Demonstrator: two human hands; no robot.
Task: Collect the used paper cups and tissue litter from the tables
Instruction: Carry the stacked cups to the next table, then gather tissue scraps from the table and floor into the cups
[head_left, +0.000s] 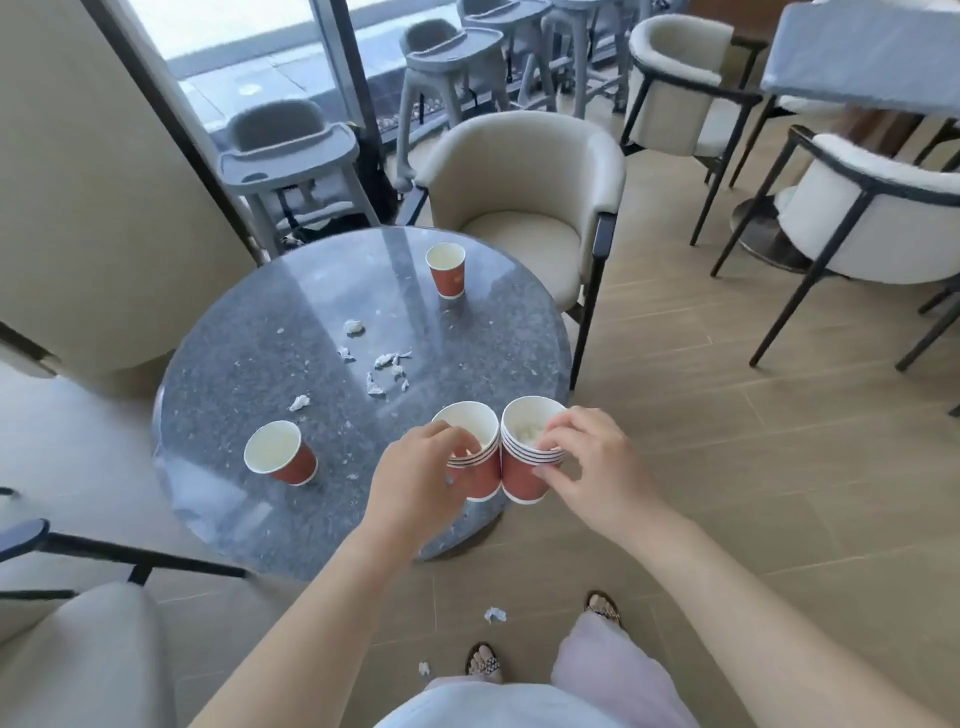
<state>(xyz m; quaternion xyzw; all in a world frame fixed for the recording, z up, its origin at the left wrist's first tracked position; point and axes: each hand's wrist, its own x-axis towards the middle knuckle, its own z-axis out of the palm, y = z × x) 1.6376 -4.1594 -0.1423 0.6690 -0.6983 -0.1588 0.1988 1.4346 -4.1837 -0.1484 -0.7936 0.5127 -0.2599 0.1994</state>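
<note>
My left hand (415, 478) grips a stack of nested red paper cups (475, 434) over the near right edge of the round grey stone table (249, 364). Beside it, touching, my right hand (592, 462) holds a second stack of red cups (524, 478) with white tissue inside the top one. A single red cup (283, 460) leans on the table's near left. Another red cup (447, 270) stands upright at the far side. Several crumpled tissue scraps (387, 371) lie scattered across the middle of the table.
A cream armchair (524, 208) stands behind the table, another (78, 660) at the near left. Grey high chairs (291, 161) line the window. Two tissue bits (494, 614) lie on the wooden floor by my feet. More chairs and a table (862, 52) stand at right.
</note>
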